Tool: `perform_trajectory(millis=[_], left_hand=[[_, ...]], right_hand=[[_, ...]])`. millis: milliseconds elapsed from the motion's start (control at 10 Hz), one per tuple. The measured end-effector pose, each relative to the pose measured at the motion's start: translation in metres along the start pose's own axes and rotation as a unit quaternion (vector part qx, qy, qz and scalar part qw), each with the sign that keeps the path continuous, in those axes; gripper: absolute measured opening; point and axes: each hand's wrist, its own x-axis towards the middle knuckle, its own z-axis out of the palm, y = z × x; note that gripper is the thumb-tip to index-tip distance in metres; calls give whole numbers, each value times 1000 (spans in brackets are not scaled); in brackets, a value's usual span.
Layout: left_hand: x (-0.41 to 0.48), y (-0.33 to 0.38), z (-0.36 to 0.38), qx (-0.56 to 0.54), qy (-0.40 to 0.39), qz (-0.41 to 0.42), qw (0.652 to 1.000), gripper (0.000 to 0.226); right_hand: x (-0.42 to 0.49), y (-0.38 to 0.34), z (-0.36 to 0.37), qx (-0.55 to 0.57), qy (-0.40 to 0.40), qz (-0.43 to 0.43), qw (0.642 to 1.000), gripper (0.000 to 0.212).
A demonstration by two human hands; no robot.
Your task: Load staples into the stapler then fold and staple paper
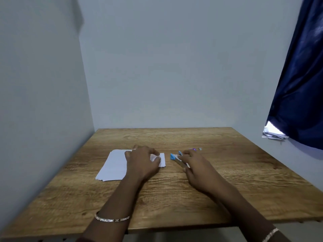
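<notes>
Blue plastic shows at the nose of the small stapler point(175, 157), which lies on the wood-grain worktop point(227, 172) under the right hand point(194, 163). Its long axis runs diagonally, nose away and to the left, rear toward the person. That hand's fingers curl over the body, apparently gripping it. The left hand point(142, 162) rests just beside it, fingers bent and pinching the near-right end of the white paper stack point(114, 165). Whether staples are loaded, I cannot tell.
</notes>
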Motion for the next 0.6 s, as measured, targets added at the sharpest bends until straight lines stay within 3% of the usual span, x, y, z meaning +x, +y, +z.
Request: perform_trajectory(millis=[100, 400, 500, 600], left_hand=[[-8, -3, 1, 26, -46, 16, 998, 37], [-17, -1, -1, 113, -66, 63, 989, 49], [-20, -1, 0, 121, -34, 83, 989, 49], [-22, 0, 1, 125, 1, 100, 987, 43]], right_hand=[[6, -11, 9, -27, -8, 16, 999, 44], [17, -18, 31, -42, 47, 68, 996, 33], [14, -16, 31, -10, 65, 67, 996, 31], [7, -13, 25, 45, 91, 67, 993, 43]])
